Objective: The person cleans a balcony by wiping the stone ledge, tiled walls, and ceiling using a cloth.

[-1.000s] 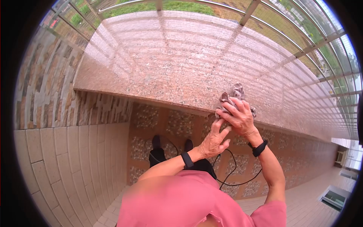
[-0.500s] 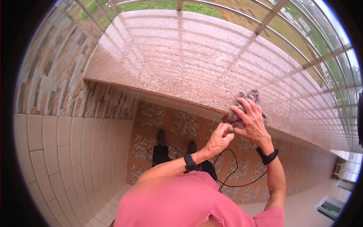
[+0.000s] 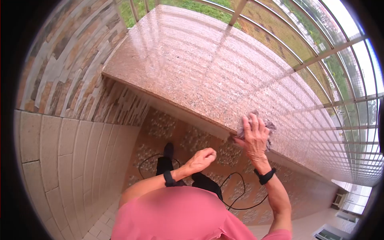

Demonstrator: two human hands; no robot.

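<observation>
My right hand presses a crumpled greyish-purple rag against the front edge of a pink speckled granite ledge. Its fingers bend over the cloth, and the thumb lies by the ledge's lip. Part of the rag is hidden beneath the palm. Away from the ledge, my left hand hovers over the floor in front of my body, its fingers curled in a loose fist. Nothing shows in it.
Metal railings run along the ledge's far side, with grass beyond. A stone-strip wall and a tiled wall rise at left. On the pebbled floor, a black cable loops near my feet.
My left hand has drawn away from the rag, down and to the left. The right hand keeps the rag at the ledge's edge, and the view has shifted.
</observation>
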